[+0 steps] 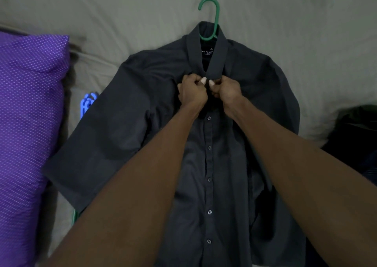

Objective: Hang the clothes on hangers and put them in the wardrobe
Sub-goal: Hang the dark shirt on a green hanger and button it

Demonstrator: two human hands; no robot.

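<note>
A dark button-up shirt (126, 123) lies flat, front up, on a grey bed sheet (122, 21). A green plastic hanger (214, 13) sits inside it, with only the hook and neck showing above the collar. My left hand (191, 92) and my right hand (225, 90) are side by side just below the collar, each pinching one edge of the shirt's front placket at the top button. Several buttons run down the placket below my hands. My forearms cover part of the shirt's front.
A purple dotted pillow (28, 123) lies along the left. A blue hanger (87, 103) pokes out from under the shirt's left sleeve, and a green piece (75, 215) shows lower down. A dark pile of clothes (355, 136) sits at the right edge.
</note>
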